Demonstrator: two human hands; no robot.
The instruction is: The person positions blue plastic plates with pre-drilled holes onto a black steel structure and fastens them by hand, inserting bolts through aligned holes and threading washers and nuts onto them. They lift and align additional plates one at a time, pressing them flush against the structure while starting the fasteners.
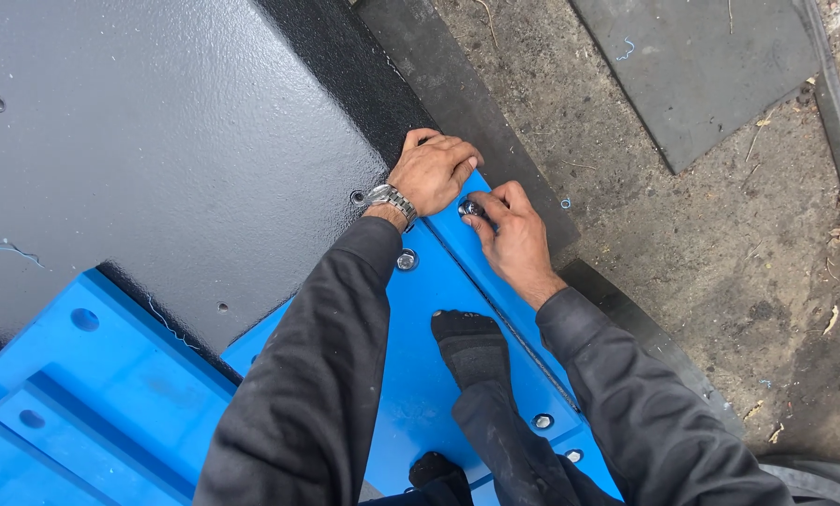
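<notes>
Fingers (491, 208) of the right hand (518, 245) are pinched together on a small shiny bolt head (470, 208) seated in the blue plate (410, 375); those of the left hand (436, 171) are curled over the plate's upper corner, closed on nothing visible, simply bracing.

Largest to smallest: a black textured panel (157, 141) fills the upper left, with a dark rubber strip (457, 94) along its edge and dirt ground (701, 234) beyond. The blue plate lies below it, and a socked foot (471, 345) rests on the plate. Another fitted bolt (407, 260) sits just beside the left wrist, near the wristwatch (391, 199); two more (542, 421) lie near the plate's lower edge.

Good practice, as a judgement (thread state is hidden): keep the bolt square to its hole, turn lightly, and hold the plate steady.
</notes>
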